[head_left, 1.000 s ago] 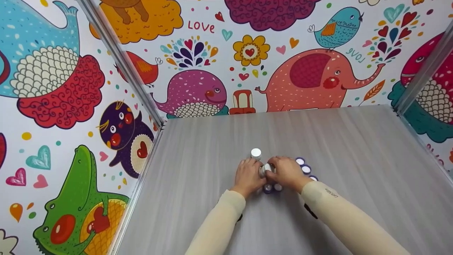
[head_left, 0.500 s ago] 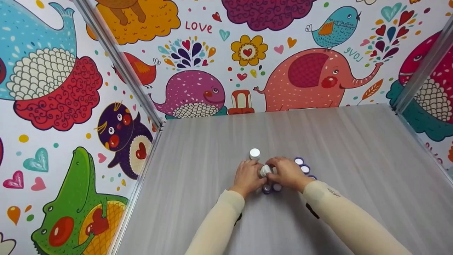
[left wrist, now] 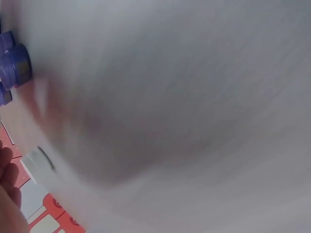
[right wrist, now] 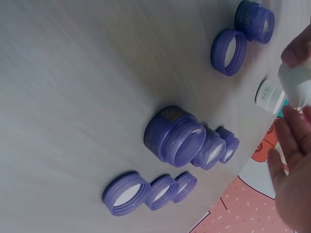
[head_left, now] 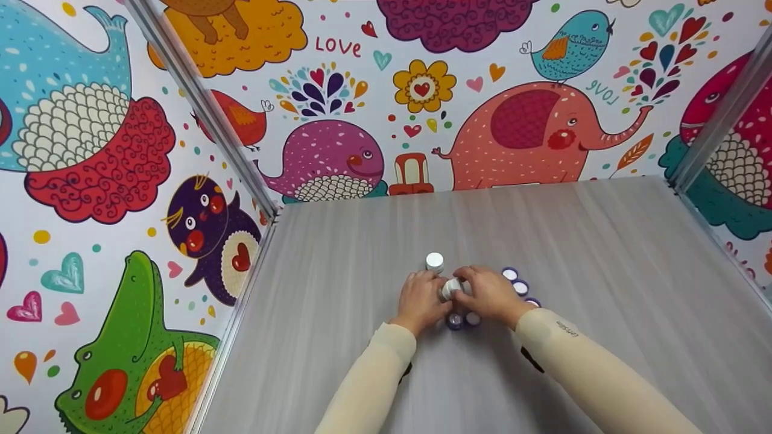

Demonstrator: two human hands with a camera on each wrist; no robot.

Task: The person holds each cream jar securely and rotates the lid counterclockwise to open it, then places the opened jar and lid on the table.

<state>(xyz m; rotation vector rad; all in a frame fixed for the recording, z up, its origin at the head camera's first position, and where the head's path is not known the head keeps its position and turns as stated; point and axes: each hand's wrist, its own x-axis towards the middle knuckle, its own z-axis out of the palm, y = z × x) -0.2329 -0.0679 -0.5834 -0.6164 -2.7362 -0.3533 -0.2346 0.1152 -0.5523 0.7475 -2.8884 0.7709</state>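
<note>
The left hand [head_left: 420,299] and right hand [head_left: 491,294] partly hide the held jar [head_left: 449,290], which the right wrist view cuts off; print on the far jar [right wrist: 269,96] is too small to read; the table [left wrist: 194,92] blurs in the left wrist view

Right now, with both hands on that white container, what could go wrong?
Perhaps the white container could slip from the left hand and right hand. The right hand might also tip the uncapped purple jars near it. And the second white container, standing just beyond the left hand, might get knocked over.
</note>
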